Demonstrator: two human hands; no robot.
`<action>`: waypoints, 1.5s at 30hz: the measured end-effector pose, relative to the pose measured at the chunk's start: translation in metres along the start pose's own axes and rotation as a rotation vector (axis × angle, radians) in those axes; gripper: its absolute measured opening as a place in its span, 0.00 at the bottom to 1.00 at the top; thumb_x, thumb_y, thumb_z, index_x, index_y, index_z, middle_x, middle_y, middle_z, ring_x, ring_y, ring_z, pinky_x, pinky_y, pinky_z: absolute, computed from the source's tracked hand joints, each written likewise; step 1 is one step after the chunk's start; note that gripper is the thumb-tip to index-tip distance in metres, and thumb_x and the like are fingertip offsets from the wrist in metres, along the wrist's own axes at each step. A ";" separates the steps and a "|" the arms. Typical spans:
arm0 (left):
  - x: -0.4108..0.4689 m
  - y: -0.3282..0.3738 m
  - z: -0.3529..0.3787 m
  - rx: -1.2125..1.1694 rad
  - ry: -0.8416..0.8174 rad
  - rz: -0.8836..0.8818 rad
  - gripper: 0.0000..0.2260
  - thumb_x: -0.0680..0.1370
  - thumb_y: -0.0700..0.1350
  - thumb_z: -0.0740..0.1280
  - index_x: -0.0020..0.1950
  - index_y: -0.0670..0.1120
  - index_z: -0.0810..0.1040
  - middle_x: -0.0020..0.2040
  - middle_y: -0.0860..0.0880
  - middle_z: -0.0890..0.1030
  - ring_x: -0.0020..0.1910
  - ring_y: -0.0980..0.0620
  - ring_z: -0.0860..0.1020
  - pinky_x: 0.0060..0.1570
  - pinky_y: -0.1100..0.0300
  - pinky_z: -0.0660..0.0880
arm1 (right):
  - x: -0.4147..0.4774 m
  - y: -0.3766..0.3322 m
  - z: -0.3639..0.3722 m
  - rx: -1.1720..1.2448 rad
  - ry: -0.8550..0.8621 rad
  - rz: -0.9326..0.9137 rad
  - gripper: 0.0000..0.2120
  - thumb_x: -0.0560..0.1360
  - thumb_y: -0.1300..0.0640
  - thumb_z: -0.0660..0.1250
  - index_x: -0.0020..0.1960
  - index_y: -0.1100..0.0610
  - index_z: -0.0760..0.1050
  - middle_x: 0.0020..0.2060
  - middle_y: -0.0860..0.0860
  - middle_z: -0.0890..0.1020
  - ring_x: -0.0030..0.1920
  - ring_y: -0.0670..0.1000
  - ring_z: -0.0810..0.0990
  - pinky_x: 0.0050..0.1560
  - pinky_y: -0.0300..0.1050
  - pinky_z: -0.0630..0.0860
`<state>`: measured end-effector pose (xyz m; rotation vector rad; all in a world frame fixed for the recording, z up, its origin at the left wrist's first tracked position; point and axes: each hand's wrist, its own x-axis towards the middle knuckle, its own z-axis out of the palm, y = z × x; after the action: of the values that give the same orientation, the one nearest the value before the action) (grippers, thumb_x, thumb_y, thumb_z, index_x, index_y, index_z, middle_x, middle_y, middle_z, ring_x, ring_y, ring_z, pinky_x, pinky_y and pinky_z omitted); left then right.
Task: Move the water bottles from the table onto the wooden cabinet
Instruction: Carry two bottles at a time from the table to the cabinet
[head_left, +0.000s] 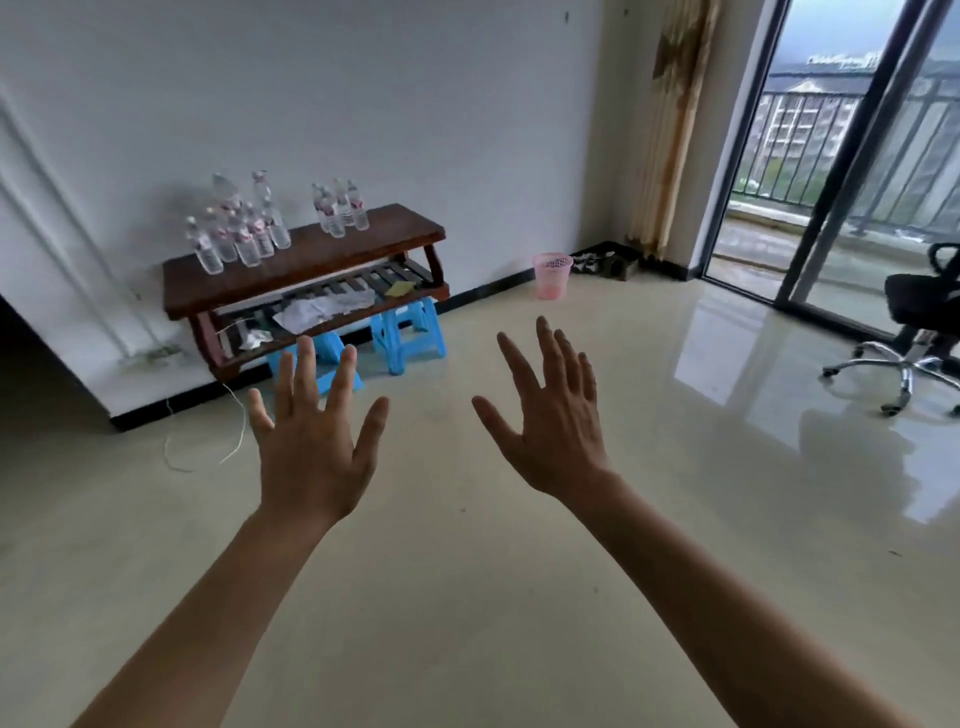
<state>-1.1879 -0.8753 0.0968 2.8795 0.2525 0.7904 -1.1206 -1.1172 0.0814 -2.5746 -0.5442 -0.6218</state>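
Observation:
A dark wooden cabinet (311, 260) with a slatted lower shelf stands against the white wall at the left. Several clear water bottles with pink labels stand on its top: a larger cluster (236, 228) at the left end and a smaller group (340, 210) further right. My left hand (314, 436) and my right hand (553, 415) are stretched out in front of me over the bare floor, backs up, fingers spread, holding nothing. Both hands are well short of the cabinet. No table is in view.
Two blue plastic stools (410, 332) stand under and before the cabinet. A pink wastebasket (552, 274) sits by the wall. A black office chair (914, 332) is at the right near the sliding balcony door (831, 156). A thin white cord (234, 431) trails on the floor.

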 end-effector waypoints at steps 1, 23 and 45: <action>0.018 -0.013 0.011 -0.001 0.005 -0.028 0.32 0.81 0.67 0.45 0.82 0.53 0.55 0.83 0.43 0.48 0.81 0.43 0.47 0.74 0.33 0.48 | 0.022 -0.002 0.017 0.002 -0.003 -0.022 0.35 0.80 0.32 0.53 0.83 0.45 0.53 0.83 0.57 0.47 0.82 0.60 0.48 0.80 0.63 0.48; 0.427 -0.149 0.245 0.067 -0.057 -0.101 0.32 0.81 0.66 0.44 0.81 0.51 0.56 0.82 0.41 0.51 0.81 0.40 0.50 0.73 0.33 0.49 | 0.452 0.067 0.285 0.053 -0.063 -0.060 0.36 0.79 0.31 0.50 0.83 0.43 0.51 0.83 0.56 0.46 0.82 0.59 0.47 0.80 0.61 0.46; 0.738 -0.418 0.411 0.210 -0.076 -0.306 0.32 0.81 0.64 0.49 0.79 0.46 0.63 0.80 0.36 0.57 0.77 0.33 0.60 0.66 0.27 0.60 | 0.849 -0.029 0.599 0.000 -0.315 -0.270 0.40 0.73 0.23 0.32 0.80 0.39 0.31 0.80 0.52 0.31 0.80 0.60 0.33 0.79 0.63 0.35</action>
<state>-0.4012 -0.3593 0.0337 2.9452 0.7886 0.6295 -0.2374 -0.5712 0.0355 -2.6355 -1.0073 -0.2973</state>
